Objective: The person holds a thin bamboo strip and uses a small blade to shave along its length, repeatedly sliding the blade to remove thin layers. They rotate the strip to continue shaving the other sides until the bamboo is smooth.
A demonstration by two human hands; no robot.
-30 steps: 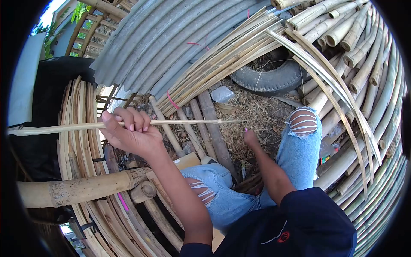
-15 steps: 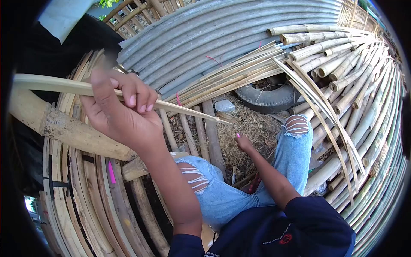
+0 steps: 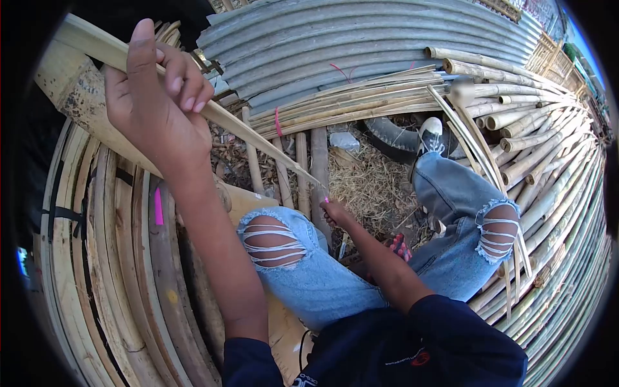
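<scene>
Left hand: The left hand [image 3: 155,106] was raised at the upper left, its fingers curled around a wooden strip [image 3: 251,137], with the thumb pointing up.
Strip: It slanted from the upper left, through the left hand, down to a thin tip just beside the right hand.
Right hand: The right hand [image 3: 335,214] sat low, near the knees, well apart from the left, its fingers curled in; whether they gripped anything could not be told. A small pink spot showed at its upper edge.
Legs: Torn jeans [image 3: 322,280] covered bent knees; one shoe [image 3: 431,135] stood before the tire [image 3: 392,133].
Ground: Dry grass [image 3: 367,177] lay beyond the right hand, with a clear plastic piece [image 3: 345,140] near the tire.
Left side: Long slats [image 3: 106,258] were stacked beneath a thick pole [image 3: 84,97].
Right side: Bamboo poles [image 3: 548,155] lay piled.
Back: A slat bundle [image 3: 361,100] rested before a corrugated sheet [image 3: 361,39].
</scene>
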